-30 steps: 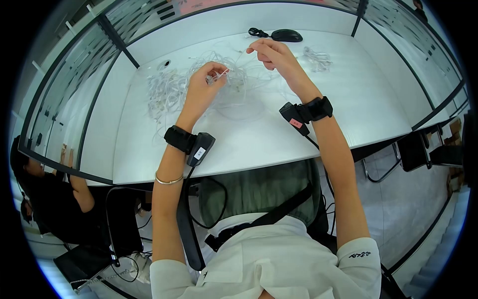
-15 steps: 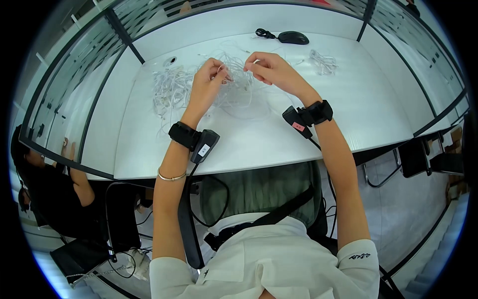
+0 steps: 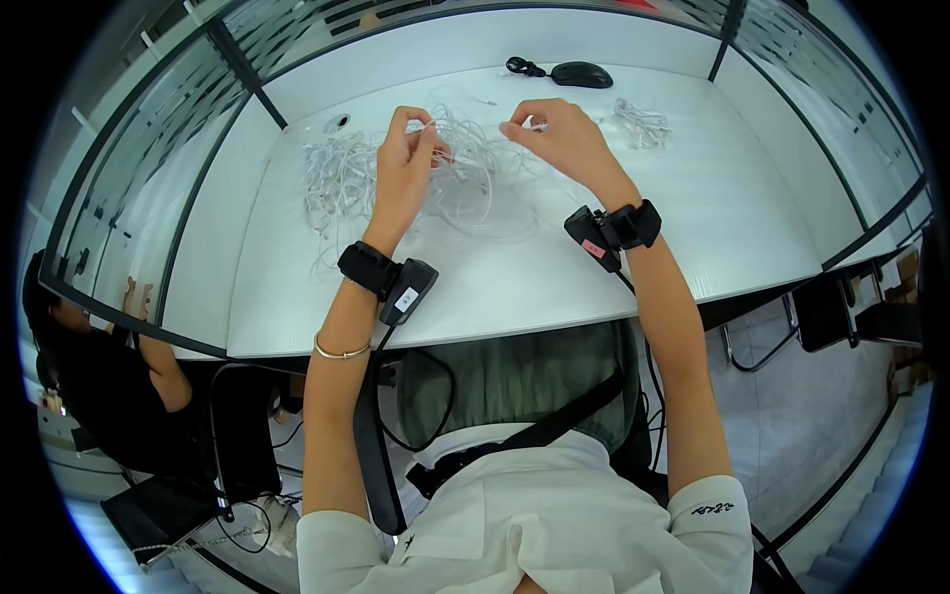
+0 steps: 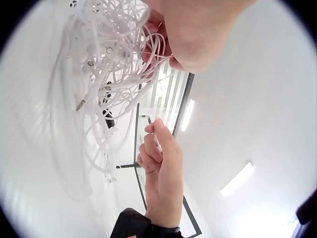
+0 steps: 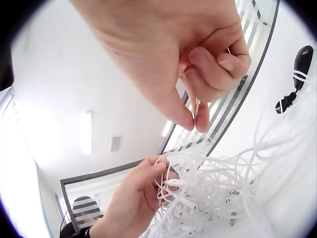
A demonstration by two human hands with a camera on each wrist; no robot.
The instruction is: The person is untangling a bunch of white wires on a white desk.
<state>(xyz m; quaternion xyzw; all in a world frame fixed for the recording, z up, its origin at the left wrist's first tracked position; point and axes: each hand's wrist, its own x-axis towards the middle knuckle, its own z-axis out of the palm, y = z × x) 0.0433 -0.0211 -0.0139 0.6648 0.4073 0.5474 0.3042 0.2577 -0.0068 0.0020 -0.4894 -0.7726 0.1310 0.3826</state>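
Observation:
A tangled heap of white cables (image 3: 336, 183) spreads over the left and middle of the white table, with small metal plugs (image 5: 233, 216) showing among the strands in the right wrist view. At the heap's right part, my left hand (image 3: 400, 163) holds a bunch of looped strands (image 4: 153, 47) between thumb and curled fingers. Raised to the right of it, my right hand (image 3: 569, 139) pinches a thin white cable (image 5: 197, 106) between thumb and index finger, its other fingers curled. The two hands are apart, with loose strands below and between them.
A black mouse (image 3: 582, 74) with its cord bundled lies at the back of the table. A smaller bunch of white cables (image 3: 643, 127) lies to the right. Low partitions (image 3: 396, 49) enclose the table's back and sides. Another person (image 3: 119, 386) sits at the far left.
My right hand came down and in toward my left hand, then drew a little back to the right with the cable. My left hand shifted slightly left and its grip on the strands changed.

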